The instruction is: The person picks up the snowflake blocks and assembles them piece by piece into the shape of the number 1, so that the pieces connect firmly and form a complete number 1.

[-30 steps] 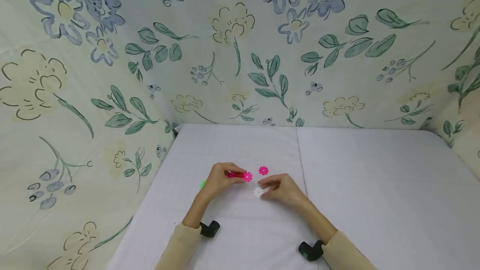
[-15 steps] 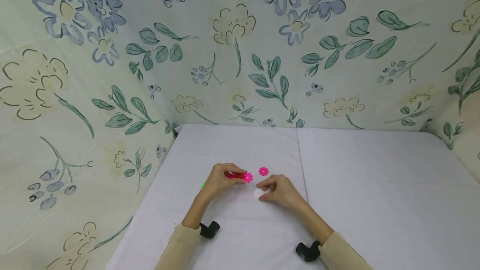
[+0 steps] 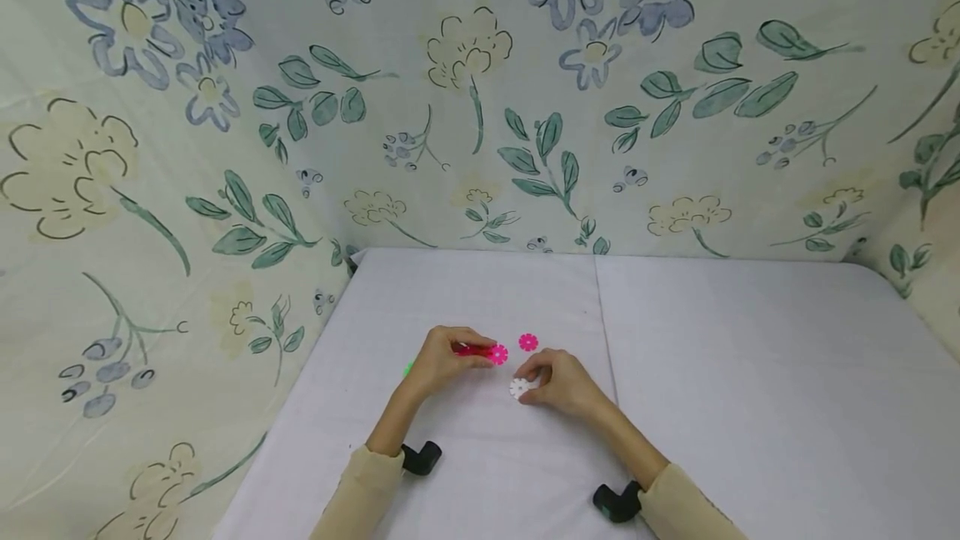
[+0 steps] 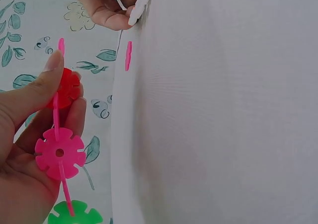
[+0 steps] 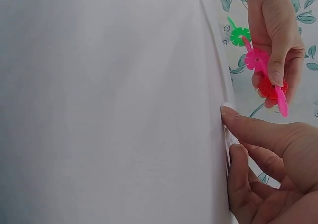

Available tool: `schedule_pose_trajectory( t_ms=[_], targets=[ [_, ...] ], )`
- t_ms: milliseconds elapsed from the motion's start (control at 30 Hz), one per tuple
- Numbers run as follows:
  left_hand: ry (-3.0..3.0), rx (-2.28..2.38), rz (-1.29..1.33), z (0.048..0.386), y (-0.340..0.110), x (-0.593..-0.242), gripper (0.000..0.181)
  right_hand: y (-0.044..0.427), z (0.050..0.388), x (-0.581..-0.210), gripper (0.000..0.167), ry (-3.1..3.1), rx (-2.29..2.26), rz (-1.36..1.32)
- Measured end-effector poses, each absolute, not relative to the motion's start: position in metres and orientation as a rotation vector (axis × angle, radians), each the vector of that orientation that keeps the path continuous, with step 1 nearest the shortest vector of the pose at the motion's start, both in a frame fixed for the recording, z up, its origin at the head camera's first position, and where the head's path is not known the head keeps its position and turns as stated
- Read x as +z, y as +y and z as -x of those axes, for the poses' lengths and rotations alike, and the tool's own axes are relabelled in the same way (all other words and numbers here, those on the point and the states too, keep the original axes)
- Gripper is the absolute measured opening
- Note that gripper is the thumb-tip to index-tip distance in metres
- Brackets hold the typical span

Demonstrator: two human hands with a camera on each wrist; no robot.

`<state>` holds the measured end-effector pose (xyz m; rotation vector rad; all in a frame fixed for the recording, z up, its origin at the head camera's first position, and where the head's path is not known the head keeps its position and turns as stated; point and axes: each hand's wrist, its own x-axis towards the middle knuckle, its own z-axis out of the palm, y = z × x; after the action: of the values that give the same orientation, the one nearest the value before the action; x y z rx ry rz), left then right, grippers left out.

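Nearer you than the loose pink disc (image 3: 528,342), your right grip (image 3: 561,382) is pinching the white disc (image 3: 518,389); your left grip (image 3: 444,362) is clamped on the chain (image 4: 71,153). Likely light, stiffish, so pinch rims.

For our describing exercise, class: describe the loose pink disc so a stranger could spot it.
On the white tabletop, look between the left hand and right hand. There lies a pink notched disc: the only visible piece neither held nor joined to others.

Chain (image 4: 72,152) pink, red, green; disc (image 3: 517,390) white; backdrop (image 3: 442,127) floral.
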<state>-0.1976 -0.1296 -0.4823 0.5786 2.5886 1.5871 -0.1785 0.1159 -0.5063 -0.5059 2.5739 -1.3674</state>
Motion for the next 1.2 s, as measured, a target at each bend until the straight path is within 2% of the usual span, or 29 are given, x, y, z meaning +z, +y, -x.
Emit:
schedule_pose_trajectory(
  t_ms=[133, 367, 833, 1200],
  targets=[
    [2.587, 1.574, -0.571, 0.198, -0.128, -0.479, 0.028, 0.117, 0.176, -0.504, 0.026, 2.549, -1.379, 0.507],
    [2.581, 1.576, -0.592, 0.2, -0.124, -0.477, 0.028, 0.125, 0.169, -0.5, 0.016, 2.595, -1.43, 0.433],
    [2.552, 1.534, -0.652, 0.199, -0.114, -0.469, 0.026, 0.145, 0.166, -0.493, 0.026, 2.361, -1.967, 0.493],
    [2.538, 1.52, -0.718, 0.201, -0.106, -0.465, 0.026, 0.142, 0.162, -0.492, 0.026, 2.488, -2.03, 0.527]
  ],
)
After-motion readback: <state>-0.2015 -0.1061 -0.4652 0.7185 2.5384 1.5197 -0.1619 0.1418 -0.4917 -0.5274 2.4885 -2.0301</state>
